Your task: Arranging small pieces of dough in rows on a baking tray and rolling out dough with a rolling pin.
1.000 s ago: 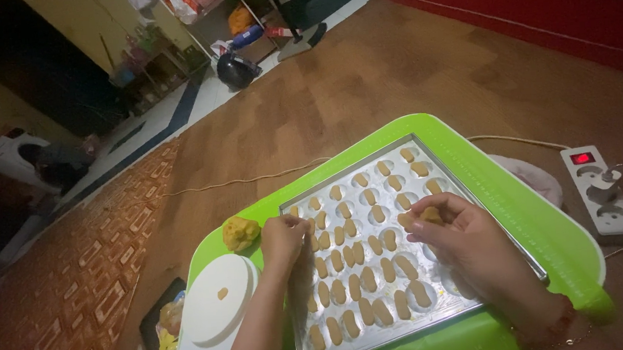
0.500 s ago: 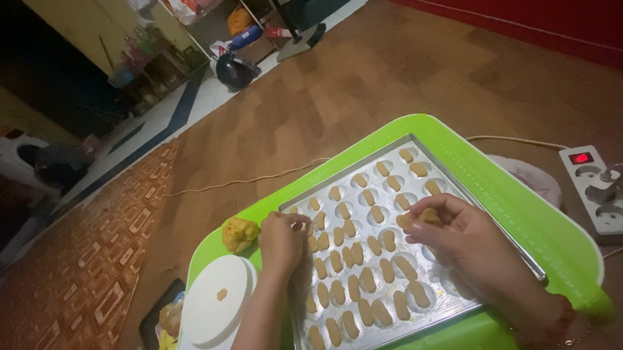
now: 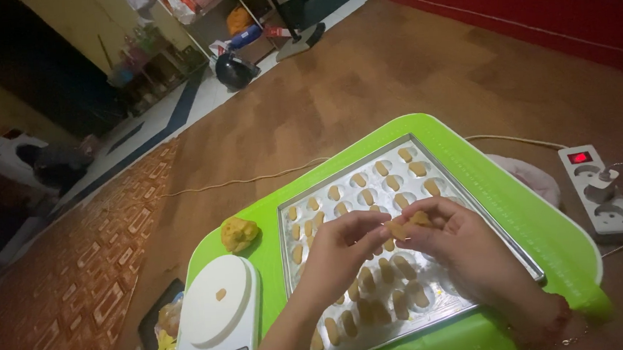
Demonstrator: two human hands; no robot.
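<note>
Head view, lower centre of the frame: the left hand (image 3: 341, 249) and the right hand (image 3: 460, 241) meet above a metal baking tray (image 3: 510, 246). Fingertips of both hands pinch a small piece of yellow dough (image 3: 408, 225). Each grip is nearly closed on that piece, with the thumb and first fingers pressed to it. The piece hangs just above the middle rows of the tray and does not touch it.

The tray lies on a bright green mat (image 3: 515, 198) spread on the brown floor (image 3: 392, 76). Rows of shaped dough pieces (image 3: 391, 184) fill most of the tray. A lump of yellow dough (image 3: 239, 233) rests on the mat at the left of the tray. A white kitchen scale (image 3: 219, 310) sits at lower left, with one small bit of dough on its platform. A white power strip (image 3: 601, 193) with a lit red switch lies at the right edge, its cable running behind the mat.

Risk assessment:
- Excess finger pressure is likely to deform or split the soft piece.
- A wrist lowered too far could flatten the finished pieces directly beneath both hands.
- Releasing the piece over an occupied spot could make two pieces stick together.
</note>
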